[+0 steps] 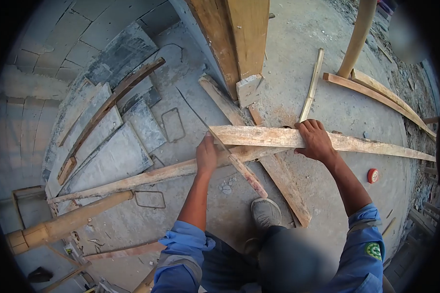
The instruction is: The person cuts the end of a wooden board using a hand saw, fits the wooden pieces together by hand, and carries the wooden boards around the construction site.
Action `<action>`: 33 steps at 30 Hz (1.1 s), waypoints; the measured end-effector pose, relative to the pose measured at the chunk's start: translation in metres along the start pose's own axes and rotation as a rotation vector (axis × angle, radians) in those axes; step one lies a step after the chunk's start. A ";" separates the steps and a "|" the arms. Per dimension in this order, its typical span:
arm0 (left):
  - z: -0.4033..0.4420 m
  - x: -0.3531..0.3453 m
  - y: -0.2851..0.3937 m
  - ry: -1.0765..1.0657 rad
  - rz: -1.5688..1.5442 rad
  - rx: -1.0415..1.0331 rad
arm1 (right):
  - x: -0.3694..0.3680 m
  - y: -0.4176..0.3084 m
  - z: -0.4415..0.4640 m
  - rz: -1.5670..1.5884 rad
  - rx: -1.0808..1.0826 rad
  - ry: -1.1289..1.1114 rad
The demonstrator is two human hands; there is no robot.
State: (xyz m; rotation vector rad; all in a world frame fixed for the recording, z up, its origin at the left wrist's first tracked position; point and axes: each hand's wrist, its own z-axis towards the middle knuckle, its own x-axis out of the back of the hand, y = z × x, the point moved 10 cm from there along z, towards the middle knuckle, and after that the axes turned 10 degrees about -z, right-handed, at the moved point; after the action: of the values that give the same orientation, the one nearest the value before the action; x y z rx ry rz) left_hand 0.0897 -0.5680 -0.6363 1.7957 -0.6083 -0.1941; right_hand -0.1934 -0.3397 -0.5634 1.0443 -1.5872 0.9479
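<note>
A long, pale wooden beam point(259, 136) lies crosswise before me, its left end square-cut. My left hand point(207, 155) is closed at that left end, with part of its fingers hidden. Farther right, my right hand point(317, 140) grips the same beam, fingers over the far edge and thumb on the near side. A long, thin, dark blade-like tool with a worn wooden handle point(249, 178) crosses the beam just right of my left hand; neither hand visibly holds it. Beneath, a second wooden beam point(132, 179) slants left and a wide plank point(286, 188) runs toward my shoe.
A wooden post point(252, 39) stands ahead. Grey panels point(112, 156) and a curved-looking dark timber point(107, 105) lie left, near a bamboo pole point(68, 222). Bent wire frames point(173, 124) rest on the concrete. A round red object point(372, 176) sits right, with more timbers point(376, 95) beyond.
</note>
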 end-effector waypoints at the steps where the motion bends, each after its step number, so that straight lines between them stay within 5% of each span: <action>1: -0.002 -0.001 0.005 0.010 0.008 -0.022 | 0.015 -0.009 -0.005 -0.012 -0.033 0.066; 6: -0.007 0.002 0.000 -0.006 0.034 0.102 | 0.019 -0.105 -0.046 0.235 0.201 0.198; 8: -0.006 0.000 -0.002 -0.010 0.008 0.096 | -0.006 -0.145 -0.067 0.395 0.285 0.124; 11: -0.008 -0.001 0.004 0.025 -0.026 -0.003 | -0.022 -0.175 -0.074 0.552 0.291 0.307; 13: -0.007 0.001 0.012 0.024 0.044 -0.160 | -0.025 -0.189 -0.065 0.599 0.246 0.447; 16: -0.009 -0.001 0.015 0.006 0.005 -0.191 | -0.008 -0.186 -0.048 0.767 0.092 0.338; 17: -0.011 -0.002 0.013 -0.009 0.002 -0.190 | 0.019 -0.183 -0.052 0.847 0.049 0.510; 20: -0.004 0.001 0.010 -0.041 0.028 -0.217 | 0.025 -0.187 -0.053 1.113 -0.137 0.375; 23: -0.010 0.005 0.017 -0.033 0.153 -0.259 | 0.043 -0.197 -0.056 1.040 -0.245 0.176; 26: -0.011 0.002 0.027 0.033 0.258 -0.323 | 0.038 -0.191 -0.108 0.961 -0.128 0.381; 30: -0.012 0.005 0.024 0.086 0.278 -0.347 | 0.044 -0.190 -0.193 0.727 -0.149 0.374; 33: -0.014 0.006 0.029 0.126 0.300 -0.371 | 0.053 -0.199 -0.148 0.811 -0.167 0.422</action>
State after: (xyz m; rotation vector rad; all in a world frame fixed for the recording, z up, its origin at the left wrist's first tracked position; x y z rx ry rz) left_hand 0.0917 -0.5651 -0.6037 1.3309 -0.6936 0.0123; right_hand 0.0305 -0.2770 -0.4611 0.0254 -1.6897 1.4184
